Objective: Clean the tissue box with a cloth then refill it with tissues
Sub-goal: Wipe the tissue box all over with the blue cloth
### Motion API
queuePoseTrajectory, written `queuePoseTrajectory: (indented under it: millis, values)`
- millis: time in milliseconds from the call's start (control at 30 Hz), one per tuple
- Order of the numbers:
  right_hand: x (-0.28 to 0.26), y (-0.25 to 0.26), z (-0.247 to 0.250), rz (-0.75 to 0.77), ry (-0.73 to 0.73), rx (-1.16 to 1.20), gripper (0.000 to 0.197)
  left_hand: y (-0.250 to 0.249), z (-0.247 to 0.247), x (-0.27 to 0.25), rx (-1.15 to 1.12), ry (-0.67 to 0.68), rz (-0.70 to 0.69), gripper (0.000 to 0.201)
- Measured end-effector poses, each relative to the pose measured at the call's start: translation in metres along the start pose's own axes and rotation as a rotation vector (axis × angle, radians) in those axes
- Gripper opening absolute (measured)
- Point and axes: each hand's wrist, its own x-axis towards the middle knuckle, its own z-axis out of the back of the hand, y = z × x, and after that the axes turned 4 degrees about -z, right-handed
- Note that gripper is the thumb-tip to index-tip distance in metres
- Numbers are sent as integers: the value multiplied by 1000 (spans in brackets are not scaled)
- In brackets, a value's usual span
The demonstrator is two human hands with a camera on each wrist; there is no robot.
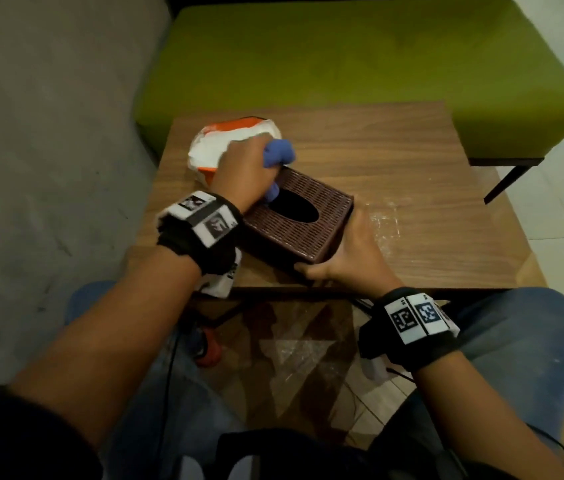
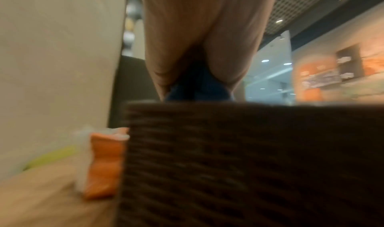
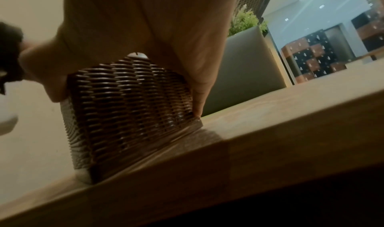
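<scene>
A dark brown woven tissue box (image 1: 311,230) with an oval slot lies turned at an angle on the wooden table (image 1: 395,161). My left hand (image 1: 246,174) grips a bunched blue cloth (image 1: 279,154) and presses it on the box's far left top corner, beside the slot. My right hand (image 1: 350,258) clasps the box's near right corner, thumb on the front side. An orange and white tissue pack (image 1: 225,140) lies behind my left hand. The left wrist view shows the blue cloth (image 2: 199,89) under the palm above the box's wall (image 2: 249,164). The right wrist view shows the woven box (image 3: 129,109) held at the table's edge.
A green padded bench (image 1: 343,53) stands just beyond the table. A grey wall (image 1: 48,133) runs along the left. My knees in blue jeans (image 1: 523,327) sit under the near table edge. A whitish scuffed patch marks the table right of the box.
</scene>
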Motion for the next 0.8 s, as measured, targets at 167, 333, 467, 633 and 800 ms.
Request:
queuePoseTrajectory:
  millis: [167, 333, 467, 633, 800]
  values:
    - [-3, 5, 1, 4, -13, -18, 116, 33, 10, -15, -233, -122, 145, 69]
    - [-3, 6, 2, 1, 5, -51, 115, 32, 10, -72, -313, -218, 144, 42]
    - [-2, 7, 0, -5, -5, -52, 115, 19, -2, -111, -295, -267, 69, 28]
    - [1, 7, 6, -26, 67, -44, 119, -18, -5, -133, -425, -159, -124, 31]
    - [1, 9, 12, -10, 81, -92, 119, -11, 29, -69, -101, -201, -240, 30]
